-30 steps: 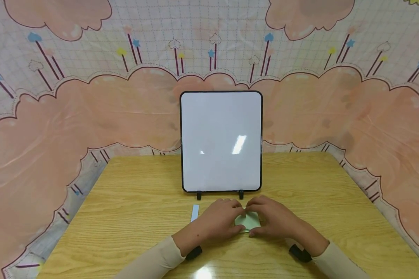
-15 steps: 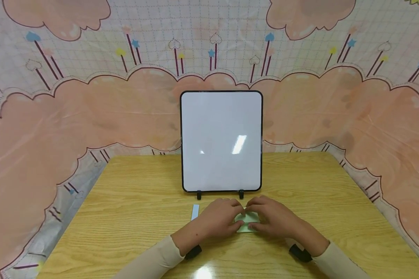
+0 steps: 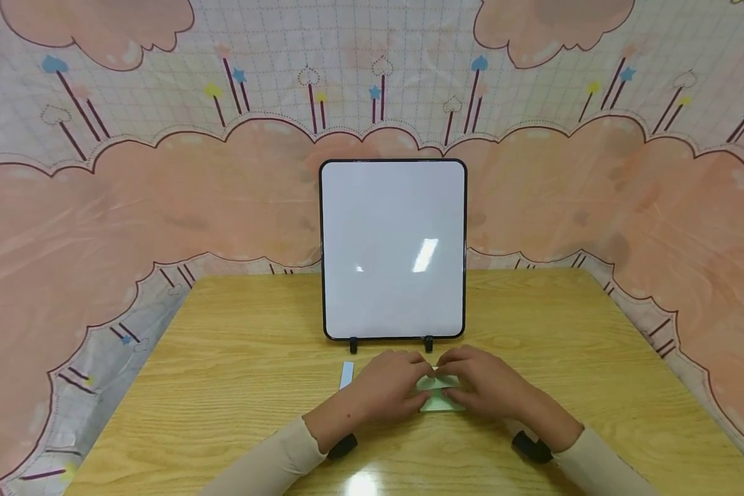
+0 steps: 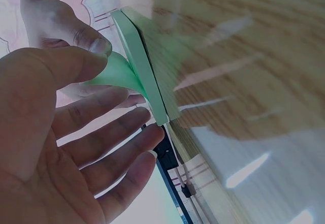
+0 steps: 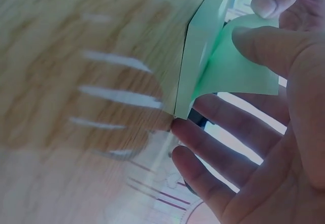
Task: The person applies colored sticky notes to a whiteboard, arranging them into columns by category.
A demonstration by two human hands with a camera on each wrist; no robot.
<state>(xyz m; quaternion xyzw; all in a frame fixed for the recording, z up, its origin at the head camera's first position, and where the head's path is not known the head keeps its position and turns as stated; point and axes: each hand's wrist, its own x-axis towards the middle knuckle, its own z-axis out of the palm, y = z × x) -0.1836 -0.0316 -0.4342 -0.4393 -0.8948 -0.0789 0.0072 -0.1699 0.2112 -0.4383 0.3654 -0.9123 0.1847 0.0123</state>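
A pale green sticky note pad (image 3: 441, 402) lies on the table in front of the board, partly covered by both hands. Its top sheet (image 5: 259, 74) is bent up from the near edge and curls away from the thick stack (image 4: 139, 64). My left hand (image 3: 389, 388) holds the left side of this raised sheet, thumb on its near face. Opposite it, my right hand (image 3: 485, 384) pinches the right side between thumb and index finger. The other fingers of both hands spread beside the pad and toward the tabletop.
A whiteboard (image 3: 393, 251) with a black frame stands upright behind the hands on small black feet (image 3: 428, 344). A light blue strip (image 3: 346, 374) lies left of the left hand, partly hidden by it. Printed cloth (image 3: 235, 200) surrounds the wooden table (image 3: 242, 358).
Both thumbs have moved a little away from the person, bending the top sheet's near edge up and back. More of the stack beneath now shows. The hands otherwise stay in place.
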